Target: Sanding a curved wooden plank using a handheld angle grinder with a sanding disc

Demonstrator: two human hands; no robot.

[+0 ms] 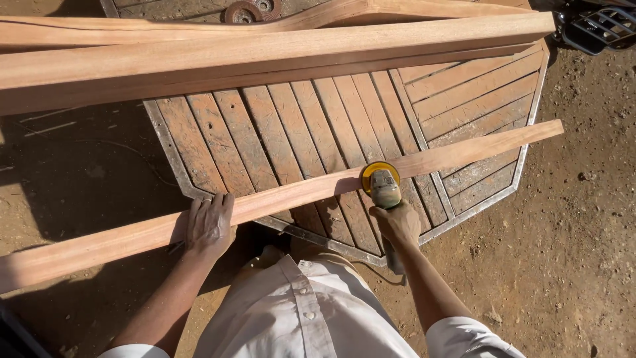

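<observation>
Curved wooden strip (285, 195) under left hand (209, 225), right hand (397, 222) on grinder (383, 184)

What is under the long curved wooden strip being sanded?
The curved strip lies across a slatted wooden panel with a metal edge, on dirt ground. The left hand and sander cover parts of it.

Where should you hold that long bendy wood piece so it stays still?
Probably press down flat from above on the long curved wooden strip at its broad top face, as the left hand does, away from the grinder in the right hand. Its thin edges offer little grip.
</observation>
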